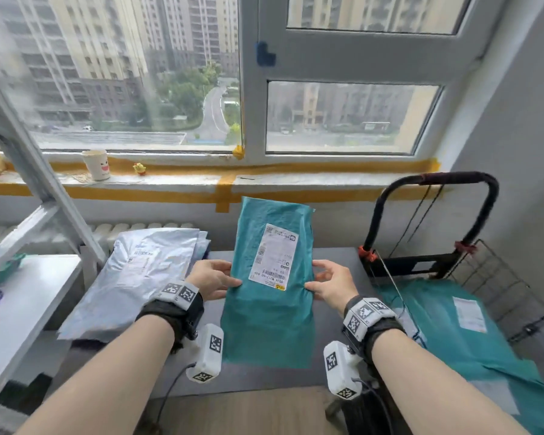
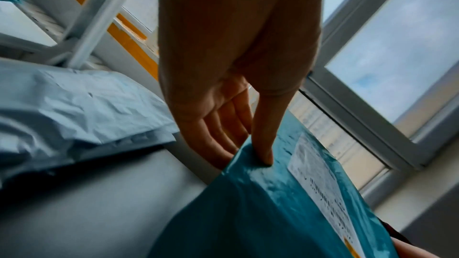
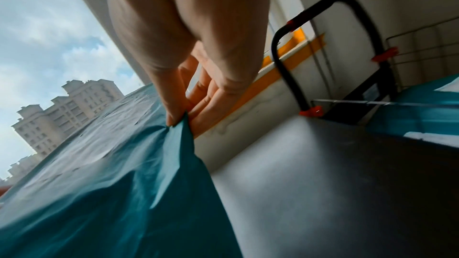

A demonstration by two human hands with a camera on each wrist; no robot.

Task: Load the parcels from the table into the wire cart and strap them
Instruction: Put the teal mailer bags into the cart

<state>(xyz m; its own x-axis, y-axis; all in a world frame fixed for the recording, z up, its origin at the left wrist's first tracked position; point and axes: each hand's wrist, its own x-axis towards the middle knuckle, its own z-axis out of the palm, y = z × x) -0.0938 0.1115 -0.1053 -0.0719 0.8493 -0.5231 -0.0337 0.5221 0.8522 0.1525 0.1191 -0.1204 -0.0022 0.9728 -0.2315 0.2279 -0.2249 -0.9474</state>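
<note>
A teal parcel bag (image 1: 270, 302) with a white shipping label (image 1: 274, 257) is held up above the grey table (image 1: 336, 255), its top leaning toward the window. My left hand (image 1: 215, 279) pinches its left edge, thumb on the front and fingers behind (image 2: 263, 144). My right hand (image 1: 325, 282) pinches the right edge (image 3: 178, 119). A stack of silver-grey parcels (image 1: 139, 271) lies on the table at the left. The wire cart (image 1: 496, 287) with a black handle (image 1: 434, 180) stands to the right, with another teal parcel (image 1: 453, 334) lying in it.
A white metal shelf frame (image 1: 38, 183) and a white shelf board (image 1: 25, 309) stand at the left. On the windowsill (image 1: 264, 178) sit a paper cup (image 1: 96, 164) and a small yellow toy (image 1: 139, 168). A thin black cord (image 1: 421, 211) hangs from the cart handle.
</note>
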